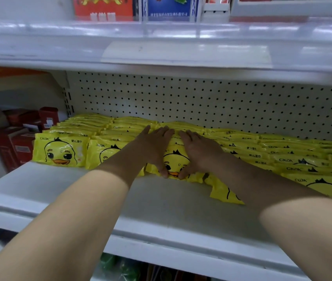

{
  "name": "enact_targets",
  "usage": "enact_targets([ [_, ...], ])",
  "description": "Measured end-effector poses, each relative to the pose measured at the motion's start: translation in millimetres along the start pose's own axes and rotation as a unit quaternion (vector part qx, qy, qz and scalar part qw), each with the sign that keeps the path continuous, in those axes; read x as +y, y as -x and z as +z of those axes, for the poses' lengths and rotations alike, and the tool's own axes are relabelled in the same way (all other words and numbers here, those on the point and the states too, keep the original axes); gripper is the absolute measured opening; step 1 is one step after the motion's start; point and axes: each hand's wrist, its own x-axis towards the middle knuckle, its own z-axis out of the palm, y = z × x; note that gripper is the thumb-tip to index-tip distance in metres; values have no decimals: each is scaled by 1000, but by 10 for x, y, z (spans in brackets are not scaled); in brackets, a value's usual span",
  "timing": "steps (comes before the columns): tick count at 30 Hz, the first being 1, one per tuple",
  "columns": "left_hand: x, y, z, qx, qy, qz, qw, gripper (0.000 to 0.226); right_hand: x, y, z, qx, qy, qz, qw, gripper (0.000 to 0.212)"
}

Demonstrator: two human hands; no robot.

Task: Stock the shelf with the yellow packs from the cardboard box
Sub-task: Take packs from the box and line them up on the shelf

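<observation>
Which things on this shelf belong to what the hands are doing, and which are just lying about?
In hand: left hand and right hand, both resting on the yellow plastic duck-face pack; rows of matching yellow packs; white metal shelf.
Lying about: red cardboard boxes at the left; orange box and blue box on the upper shelf; white pegboard back panel.

text "Ckak" | also "婴儿湿巾" | on yellow duck packs [59, 151]
</observation>
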Motion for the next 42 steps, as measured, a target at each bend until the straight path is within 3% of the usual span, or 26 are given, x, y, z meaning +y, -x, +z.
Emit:
enact_targets([
  [14,-285,247,-110,-32,-2,36,999,161,195,297,-91,-78,-40,0,996,150],
  [24,-233,258,-6,7,-31,34,999,151,109,227,23,10,23,15,1000,141],
  [30,-170,257,-17,22,-1,53,998,157,143,269,-45,-45,-26,19,998,144],
  [37,-34,177,4,56,-19,80,995,154,122,182,94,23,-10,28,999,135],
  [42,-1,211,-40,43,-27,67,997,156,123,216,79,22,-15,21,999,136],
])
